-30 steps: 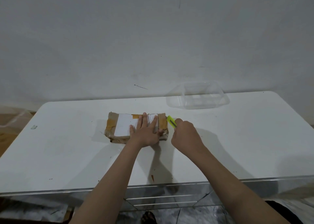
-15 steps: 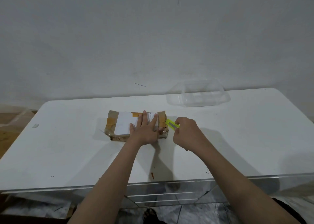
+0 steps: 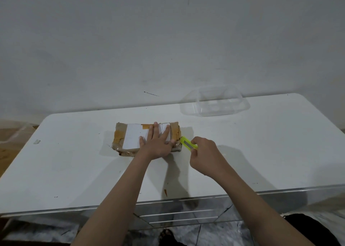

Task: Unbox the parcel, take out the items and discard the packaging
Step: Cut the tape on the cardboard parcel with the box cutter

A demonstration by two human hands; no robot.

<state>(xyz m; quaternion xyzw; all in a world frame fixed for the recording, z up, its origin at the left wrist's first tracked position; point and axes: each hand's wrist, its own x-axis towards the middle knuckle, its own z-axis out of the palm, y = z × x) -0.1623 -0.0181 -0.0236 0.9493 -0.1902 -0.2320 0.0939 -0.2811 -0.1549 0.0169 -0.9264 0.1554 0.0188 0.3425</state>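
Note:
A flat brown parcel (image 3: 121, 136) wrapped in tape, with a white label on top, lies on the white table (image 3: 74, 171) near its middle. My left hand (image 3: 157, 144) rests flat on the parcel's right half, fingers spread, pressing it down. My right hand (image 3: 205, 156) grips a yellow-green box cutter (image 3: 188, 143) just right of the parcel. The cutter's tip touches the parcel's right end near its lower corner.
A clear plastic container (image 3: 214, 103) sits at the back of the table, right of centre, close to the wall. A small scrap (image 3: 37, 141) lies near the table's left edge. An orange tape bit (image 3: 165, 192) lies near the front edge.
My right hand has drawn the cutter toward me along the parcel's right end, from the far corner to the near corner. My left hand has stayed pressed on the parcel.

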